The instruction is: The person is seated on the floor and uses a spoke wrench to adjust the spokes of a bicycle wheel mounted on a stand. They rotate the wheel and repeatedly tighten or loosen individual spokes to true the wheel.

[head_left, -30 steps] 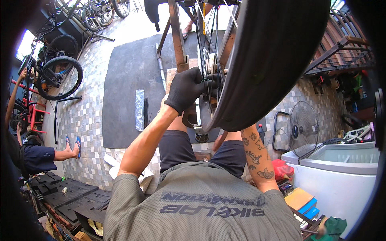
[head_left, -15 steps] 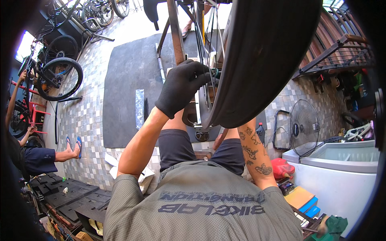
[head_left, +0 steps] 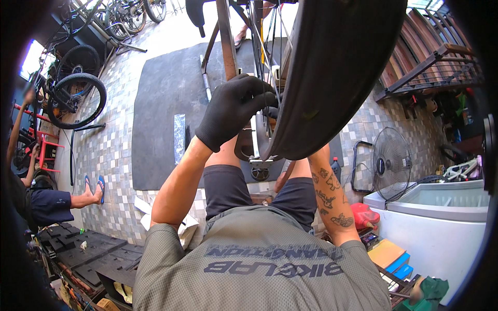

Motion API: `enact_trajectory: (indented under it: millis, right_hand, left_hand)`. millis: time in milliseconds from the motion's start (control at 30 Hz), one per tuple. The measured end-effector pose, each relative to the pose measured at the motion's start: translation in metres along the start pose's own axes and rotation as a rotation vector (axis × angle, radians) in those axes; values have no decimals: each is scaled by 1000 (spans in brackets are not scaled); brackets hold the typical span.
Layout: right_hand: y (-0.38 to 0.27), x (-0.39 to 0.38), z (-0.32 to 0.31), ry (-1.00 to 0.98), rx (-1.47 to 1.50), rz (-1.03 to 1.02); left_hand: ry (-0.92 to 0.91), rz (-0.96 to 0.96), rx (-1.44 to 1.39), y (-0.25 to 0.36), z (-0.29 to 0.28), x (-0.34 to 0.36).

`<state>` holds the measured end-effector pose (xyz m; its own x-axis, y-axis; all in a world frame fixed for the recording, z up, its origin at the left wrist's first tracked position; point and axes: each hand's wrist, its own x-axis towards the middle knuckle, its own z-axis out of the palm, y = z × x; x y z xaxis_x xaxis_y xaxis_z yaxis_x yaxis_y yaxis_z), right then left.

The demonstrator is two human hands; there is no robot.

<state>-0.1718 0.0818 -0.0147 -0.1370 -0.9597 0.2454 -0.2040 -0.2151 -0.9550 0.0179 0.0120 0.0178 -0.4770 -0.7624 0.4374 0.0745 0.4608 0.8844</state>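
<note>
A bicycle wheel with a wide black tyre (head_left: 337,78) stands upright before me, its side turned partly to the left. Its thin spokes (head_left: 258,31) run down beside a flat metal upright (head_left: 227,44). My left hand (head_left: 232,109), in a black knit glove, reaches in from the left, with fingers bent and pinched at a spoke near the rim (head_left: 263,142). My right forearm (head_left: 329,192), tattooed, goes up behind the tyre. The tyre hides nearly all of my right hand, and its fingers cannot be made out.
A dark mat (head_left: 161,88) lies on the tiled floor. At right are a floor fan (head_left: 391,163), a white chest freezer (head_left: 430,233) and a red container (head_left: 364,215). Bicycles (head_left: 78,101) and another person's legs (head_left: 78,201) are at left; another person's foot (head_left: 239,39) shows beyond the wheel.
The tyre has shifted slightly left in view, and a small green mark now shows on it. My left hand has moved slightly left, still at the spokes. The person at left has moved a hand.
</note>
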Motion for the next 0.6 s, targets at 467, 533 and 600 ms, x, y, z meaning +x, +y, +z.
enact_trajectory:
  millis: [467, 533, 600]
  right_hand:
    - [1, -8, 13, 7, -96, 120]
    - [-4, -5, 13, 23, -167, 99]
    - [-6, -4, 15, 43, -127, 66]
  left_hand:
    - [-318, -209, 29, -68, -15, 3]
    - [-305, -232, -78, -67, -16, 5]
    - [-291, -310, -233, -65, -16, 5]
